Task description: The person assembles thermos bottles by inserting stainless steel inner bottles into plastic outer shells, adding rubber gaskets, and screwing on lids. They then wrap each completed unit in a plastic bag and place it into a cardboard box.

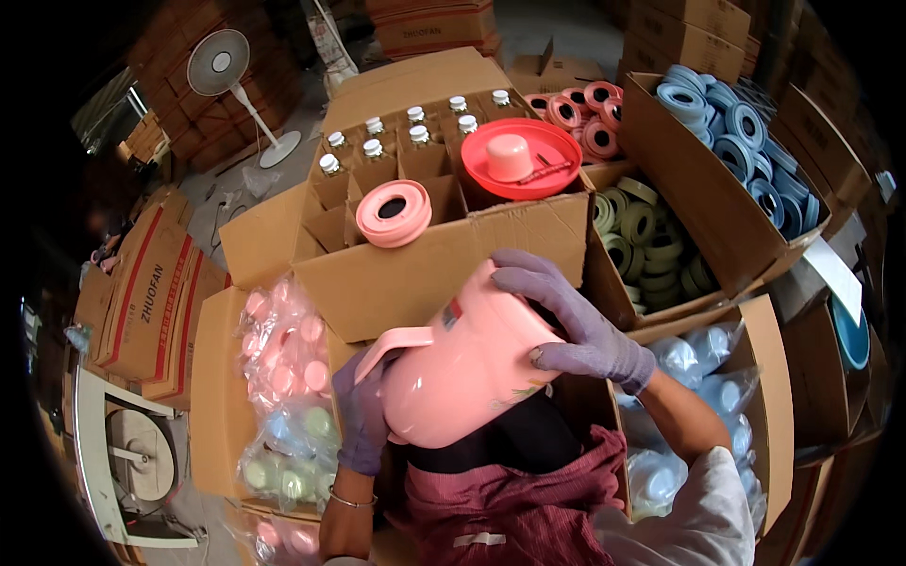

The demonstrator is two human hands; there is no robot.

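Both gloved hands hold a pink plastic jug (462, 377) tilted over my lap, its looped handle toward the left. My left hand (360, 415) is closed against its lower left side, below the handle, with the fingers partly hidden. My right hand (580, 325) grips the wider end at the upper right, thumb on the near side and fingers across the top. A small label and a printed pattern show on the jug. Just beyond it, a pink ring-shaped part (415, 224) with a dark centre lies on the divided carton (453, 250).
White-capped bottles (419, 134) stand in the carton's compartments. A red basin (481, 179) on it holds a pink cup (510, 158). Boxes of green rings (637, 226) and blue rings (746, 123) stand right. Bagged pink parts (283, 349) lie left, bagged blue parts (727, 391) right.
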